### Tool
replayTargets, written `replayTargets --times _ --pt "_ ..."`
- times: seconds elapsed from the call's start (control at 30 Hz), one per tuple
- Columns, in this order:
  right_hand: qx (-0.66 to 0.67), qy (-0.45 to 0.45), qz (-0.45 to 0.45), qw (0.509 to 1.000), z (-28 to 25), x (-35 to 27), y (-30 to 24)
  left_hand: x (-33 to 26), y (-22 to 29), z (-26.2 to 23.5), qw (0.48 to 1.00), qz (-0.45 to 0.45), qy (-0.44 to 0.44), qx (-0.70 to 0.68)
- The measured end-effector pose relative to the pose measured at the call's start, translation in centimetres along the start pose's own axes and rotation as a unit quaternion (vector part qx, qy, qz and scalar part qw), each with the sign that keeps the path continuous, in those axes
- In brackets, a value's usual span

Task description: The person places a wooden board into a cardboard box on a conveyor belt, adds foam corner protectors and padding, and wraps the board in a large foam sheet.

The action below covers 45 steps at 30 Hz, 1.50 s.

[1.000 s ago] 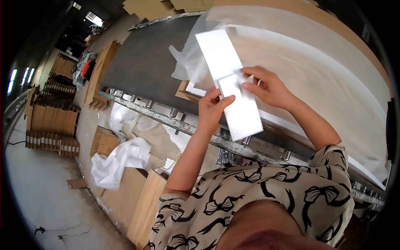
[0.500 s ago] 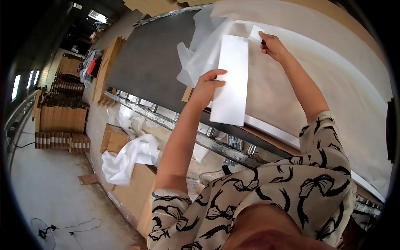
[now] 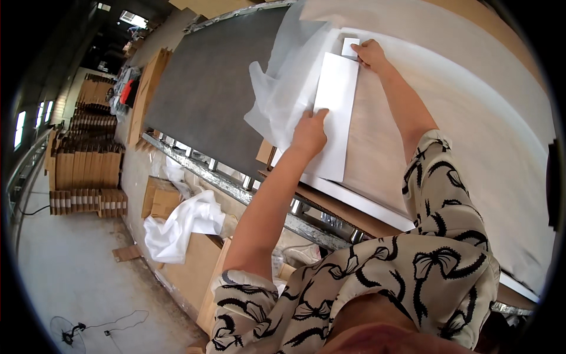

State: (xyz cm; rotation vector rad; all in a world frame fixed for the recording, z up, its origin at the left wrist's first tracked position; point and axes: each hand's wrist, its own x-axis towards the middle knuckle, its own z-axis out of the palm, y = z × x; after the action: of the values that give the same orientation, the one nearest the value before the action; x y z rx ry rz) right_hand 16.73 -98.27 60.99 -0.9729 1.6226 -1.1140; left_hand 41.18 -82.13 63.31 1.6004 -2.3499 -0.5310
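My left hand (image 3: 310, 137) is at the left edge of a long flat white panel (image 3: 337, 115), fingers curled against it. How far its fingers reach under the edge cannot be made out. At the panel's far end my right hand (image 3: 370, 55) pinches a small white block (image 3: 350, 48) between thumb and fingers. Both pieces are over a large flat item covered with thin beige sheeting (image 3: 424, 118), at its left end. Loose translucent wrapping (image 3: 277, 94) spills out to the left of the panel.
A dark belt surface (image 3: 212, 76) extends left, edged by a metal roller rail (image 3: 230, 178). Below lie crumpled white wrapping (image 3: 177, 230) and cardboard (image 3: 191, 268). Stacked flat cardboard (image 3: 88, 168) stands farther left. A fan (image 3: 66, 334) is on the floor at lower left.
The long white panel has moved slightly right and now lies lower over the covered item. My right hand has shifted left with the small block, to the panel's far end.
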Motion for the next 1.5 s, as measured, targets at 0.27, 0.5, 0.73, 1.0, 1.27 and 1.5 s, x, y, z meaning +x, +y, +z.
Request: replayTargets --times 0.27,0.5,0.73,1.0,1.27,1.5 --pt "-0.398 0.053 -0.154 0.903 -0.5 1.7 -0.8 -0.4 -0.1 0.8 0.995 0.062 -0.058 -0.059" --pt "-0.339 0.214 -0.215 0.89 3.6 1.8 2.6 -1.9 1.1 -0.5 0.988 0.116 0.094 0.049" --pt "-0.503 0.154 -0.388 0.757 -9.4 9.6 7.0 -13.4 1.0 -2.7 0.91 0.187 0.317 -0.188" --pt "-0.681 -0.073 -0.246 0.686 1.1 -17.7 2.0 -42.4 -15.8 6.5 0.81 -0.417 0.294 -0.289" --pt "-0.468 -0.042 -0.357 0.807 15.8 -31.2 -3.7 -58.1 -28.3 6.8 0.768 -0.517 0.147 -0.349" --pt "-0.468 -0.154 -0.531 0.689 41.7 -41.3 -6.7 -64.7 -38.1 3.3 0.702 -0.568 0.28 -0.325"
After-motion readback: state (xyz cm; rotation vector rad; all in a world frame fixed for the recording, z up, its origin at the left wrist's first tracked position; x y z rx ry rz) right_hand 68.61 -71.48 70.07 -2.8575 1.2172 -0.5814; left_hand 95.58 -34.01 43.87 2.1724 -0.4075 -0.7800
